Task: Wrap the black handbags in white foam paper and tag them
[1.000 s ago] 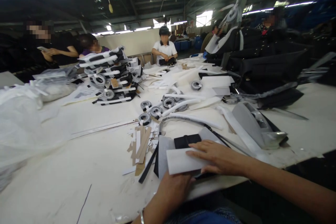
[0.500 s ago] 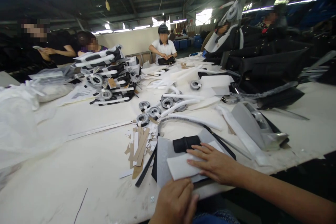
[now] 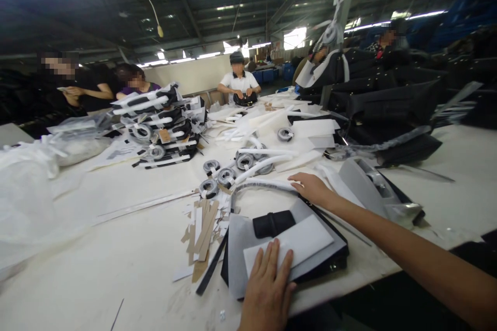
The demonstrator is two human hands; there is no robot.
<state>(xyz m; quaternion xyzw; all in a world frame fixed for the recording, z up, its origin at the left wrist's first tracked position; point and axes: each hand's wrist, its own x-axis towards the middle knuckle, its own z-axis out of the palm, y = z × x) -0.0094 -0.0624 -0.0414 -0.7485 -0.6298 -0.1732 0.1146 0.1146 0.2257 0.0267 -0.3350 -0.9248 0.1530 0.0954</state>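
Note:
A black bag (image 3: 340, 261) lies at the table's front edge, largely covered by a grey-white sheet (image 3: 237, 245). On the sheet rest a folded white foam piece (image 3: 306, 243) and a black strap piece (image 3: 274, 223). My left hand (image 3: 269, 279) lies with spread fingers on the left end of the foam. Beyond the bag, my right hand (image 3: 310, 187) has its fingers bent at the end of a white foam strip (image 3: 264, 182) near the wrapped handle; whether it grips the strip is unclear.
Wrapped coils (image 3: 226, 177) and cardboard strips (image 3: 205, 230) lie beyond and left of the bag. A stack of wrapped black pieces (image 3: 166, 124) stands farther left. A grey-covered bag (image 3: 361, 183) is at right. Several people sit or stand around the table (image 3: 128, 264).
My right hand has left the foam piece and reached forward to the white strip. My left hand has opened from a curled shape and now lies flat on the foam. The view has shifted slightly.

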